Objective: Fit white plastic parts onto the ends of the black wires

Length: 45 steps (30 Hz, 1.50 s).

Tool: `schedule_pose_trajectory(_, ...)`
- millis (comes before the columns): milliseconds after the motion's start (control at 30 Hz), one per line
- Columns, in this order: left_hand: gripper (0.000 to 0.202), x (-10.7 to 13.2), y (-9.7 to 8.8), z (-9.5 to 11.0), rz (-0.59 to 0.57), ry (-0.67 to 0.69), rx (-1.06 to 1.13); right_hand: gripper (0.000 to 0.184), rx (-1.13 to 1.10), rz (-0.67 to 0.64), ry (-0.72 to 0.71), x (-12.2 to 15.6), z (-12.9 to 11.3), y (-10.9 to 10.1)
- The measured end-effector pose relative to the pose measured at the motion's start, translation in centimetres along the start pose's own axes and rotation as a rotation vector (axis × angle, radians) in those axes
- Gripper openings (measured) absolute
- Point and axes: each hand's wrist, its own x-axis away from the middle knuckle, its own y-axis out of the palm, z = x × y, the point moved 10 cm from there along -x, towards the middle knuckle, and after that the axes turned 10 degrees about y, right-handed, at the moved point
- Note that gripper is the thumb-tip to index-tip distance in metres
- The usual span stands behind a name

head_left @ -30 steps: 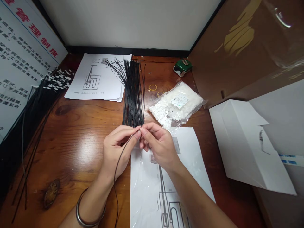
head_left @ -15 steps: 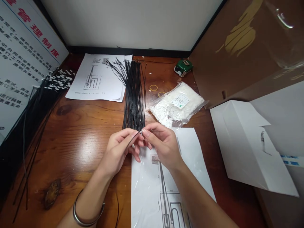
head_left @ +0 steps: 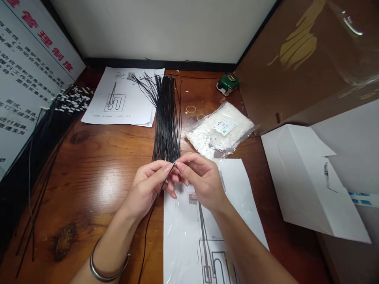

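A reddish wooden counter (head_left: 97, 157) fills the frame. It is closed in by a white wall (head_left: 166, 27) along the top, a brown cardboard box (head_left: 296, 67) at upper right and a printed sign board (head_left: 26, 67) at left. A bundle of black wires (head_left: 167, 118) lies at centre. Just below it, the left hand (head_left: 145, 187) and right hand (head_left: 201, 179) meet, both pinching the end of a single black wire (head_left: 151, 221), which trails to the bottom edge.

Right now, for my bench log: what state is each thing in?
left hand: fingers pinched on black wire
right hand: fingers pinched on the same wire's tip
wire bundle: untied, lying flat
plastic bag: lying flat, holding white parts
tape measure: retracted
rubber bands: loose, unstretched
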Motion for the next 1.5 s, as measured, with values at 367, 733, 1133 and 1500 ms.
schedule_pose_trajectory(367,0.015,0.0,-0.3,0.4,0.061,0.042,-0.055,0.007,-0.010,-0.017,-0.045,0.0,-0.4,0.1)
schedule_pose_trajectory(733,0.017,0.0,-1.5,0.4,0.167,0.101,-0.146,0.011,0.133,0.093,-0.071,0.3,-0.4,-0.9)
schedule_pose_trajectory(1133,0.017,0.0,-1.1,0.1,0.109,0.012,-0.087,0.018,-0.004,0.163,0.066,-0.3,1.2,-2.2)
schedule_pose_trajectory(1500,0.015,0.0,-0.3,0.0,0.036,0.042,-0.195,0.020,0.095,0.181,0.077,-0.2,0.9,-1.8)
